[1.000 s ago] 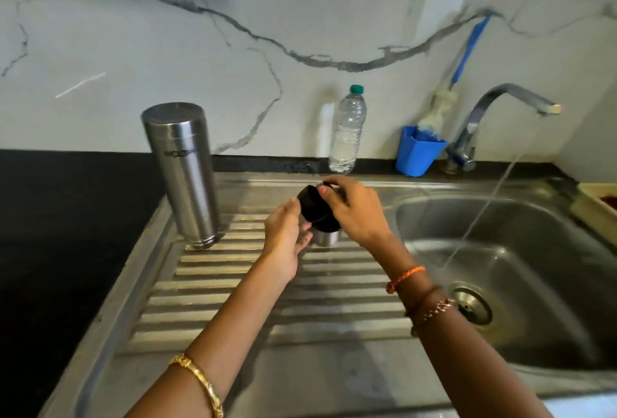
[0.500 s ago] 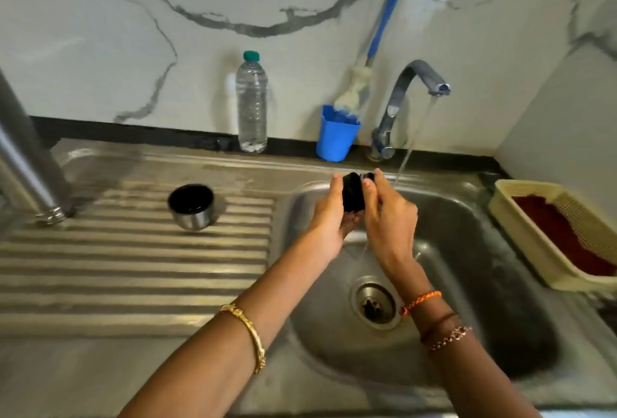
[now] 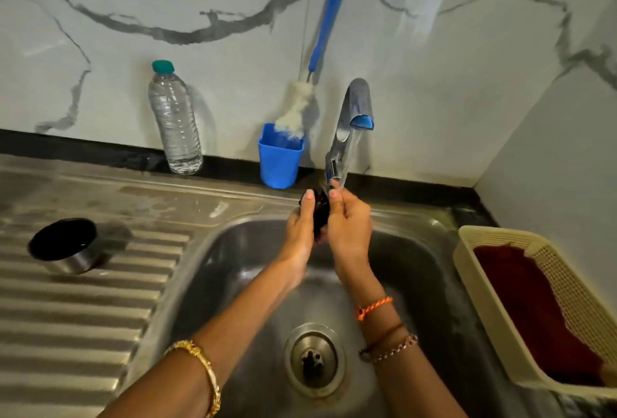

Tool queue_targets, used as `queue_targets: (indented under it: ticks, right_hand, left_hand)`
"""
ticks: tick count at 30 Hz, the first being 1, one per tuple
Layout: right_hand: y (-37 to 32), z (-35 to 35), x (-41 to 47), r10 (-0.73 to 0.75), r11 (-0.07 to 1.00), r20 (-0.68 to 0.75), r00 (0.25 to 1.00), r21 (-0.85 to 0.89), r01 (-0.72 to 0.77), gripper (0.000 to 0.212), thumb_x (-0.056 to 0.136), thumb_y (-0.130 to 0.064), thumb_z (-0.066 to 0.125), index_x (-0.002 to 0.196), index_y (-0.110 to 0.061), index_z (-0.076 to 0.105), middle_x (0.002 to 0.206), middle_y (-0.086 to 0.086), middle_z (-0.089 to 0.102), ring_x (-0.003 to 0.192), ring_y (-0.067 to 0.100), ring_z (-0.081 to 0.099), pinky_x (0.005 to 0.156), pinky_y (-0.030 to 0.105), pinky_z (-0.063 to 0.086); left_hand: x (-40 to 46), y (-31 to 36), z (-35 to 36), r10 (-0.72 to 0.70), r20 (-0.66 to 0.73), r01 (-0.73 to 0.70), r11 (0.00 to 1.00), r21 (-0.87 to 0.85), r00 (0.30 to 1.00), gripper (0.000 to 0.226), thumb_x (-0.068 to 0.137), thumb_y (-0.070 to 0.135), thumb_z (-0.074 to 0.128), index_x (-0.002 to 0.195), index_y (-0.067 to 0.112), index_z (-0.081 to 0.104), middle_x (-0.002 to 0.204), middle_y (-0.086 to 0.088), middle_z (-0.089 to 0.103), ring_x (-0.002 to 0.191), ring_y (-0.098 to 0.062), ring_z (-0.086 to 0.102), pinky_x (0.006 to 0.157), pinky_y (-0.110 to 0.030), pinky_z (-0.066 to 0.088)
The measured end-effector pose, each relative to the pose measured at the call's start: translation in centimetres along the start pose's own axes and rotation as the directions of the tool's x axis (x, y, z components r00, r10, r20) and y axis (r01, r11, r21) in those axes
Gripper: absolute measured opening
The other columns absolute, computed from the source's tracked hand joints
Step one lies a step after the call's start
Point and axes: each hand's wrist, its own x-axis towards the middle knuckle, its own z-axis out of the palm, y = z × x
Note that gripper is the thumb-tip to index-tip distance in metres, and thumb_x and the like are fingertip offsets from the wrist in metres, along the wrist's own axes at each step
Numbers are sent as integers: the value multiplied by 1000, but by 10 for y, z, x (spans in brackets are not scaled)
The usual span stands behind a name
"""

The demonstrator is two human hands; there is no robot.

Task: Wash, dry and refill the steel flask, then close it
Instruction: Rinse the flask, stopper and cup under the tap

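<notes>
Both hands were over the far edge of the sink basin (image 3: 233,260), under the tap (image 3: 357,107), with water running down onto them. The left hand (image 3: 300,227) and the right hand (image 3: 350,224) pinched a small black flask stopper (image 3: 320,213) between them, fingers curled round its sides with thumbs on top. So much of it was covered that I could not tell which way it pointed or how its axis lay.

The steel outer cap (image 3: 65,247) stood on the ribbed draining board (image 3: 76,310) to the left, open end up, its dark inside showing. No writing could be read on either piece.

Against the far marble wall stood a clear plastic water bottle (image 3: 175,120) with a green cap, without a label, and a blue cup (image 3: 279,160) holding a bottle brush (image 3: 297,110). A cream basket (image 3: 554,267) with a dark red cloth (image 3: 534,314) sat on the right.
</notes>
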Motion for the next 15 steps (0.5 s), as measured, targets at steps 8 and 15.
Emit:
queue_targets:
  ticks: [8, 15]
  right_hand:
    - [30, -28, 0, -687, 648, 124, 716, -343, 680, 47, 98, -30, 33, 132, 0, 47, 133, 17, 52, 123, 14, 42, 101, 17, 30]
    - [30, -21, 8, -638, 756, -36, 769, -215, 618, 45, 93, -29, 45, 117, 6, 58, 114, 22, 64, 103, 26, 62, 88, 30, 51]
  left_hand:
    - [21, 23, -7, -246, 168, 200, 948, 248, 955, 56, 92, 60, 28, 75, 15, 56, 50, -1, 55, 48, -12, 45, 50, -23, 33]
    - [16, 16, -7, -46, 218, 43, 999, 20, 975, 35, 96, 43, 37, 108, 18, 58, 95, -5, 66, 81, -14, 60, 67, -24, 48]
